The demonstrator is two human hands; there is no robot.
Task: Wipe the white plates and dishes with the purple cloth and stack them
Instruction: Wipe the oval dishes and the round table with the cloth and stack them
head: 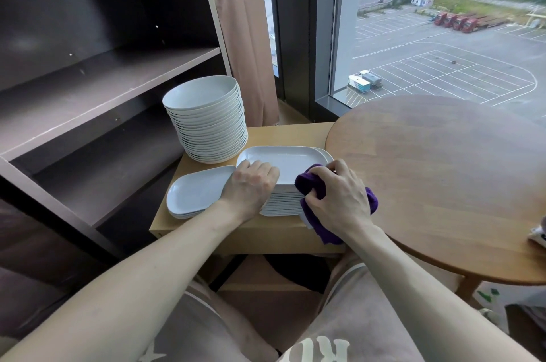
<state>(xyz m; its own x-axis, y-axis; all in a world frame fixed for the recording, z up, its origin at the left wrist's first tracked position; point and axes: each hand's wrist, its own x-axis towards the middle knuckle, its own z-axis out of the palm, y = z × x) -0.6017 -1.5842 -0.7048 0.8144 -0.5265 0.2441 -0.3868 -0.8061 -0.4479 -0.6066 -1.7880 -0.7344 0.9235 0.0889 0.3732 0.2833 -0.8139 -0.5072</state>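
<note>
A stack of several white rectangular plates [288,160] stands on a small light wooden side table [257,134]. My left hand [251,187] curls over the near left edge of the top plate and grips it. My right hand [339,199] holds a bunched purple cloth [313,184] against the stack's near right corner. To the left lie two or three white rectangular plates [196,193] in a low pile. Behind them rises a tall stack of several round white dishes [206,119].
A round brown wooden table [443,178] overlaps the side table on the right. A dark metal shelf unit [103,80] stands at the left with bare shelves. A curtain and a large window are behind. My knees are below the side table.
</note>
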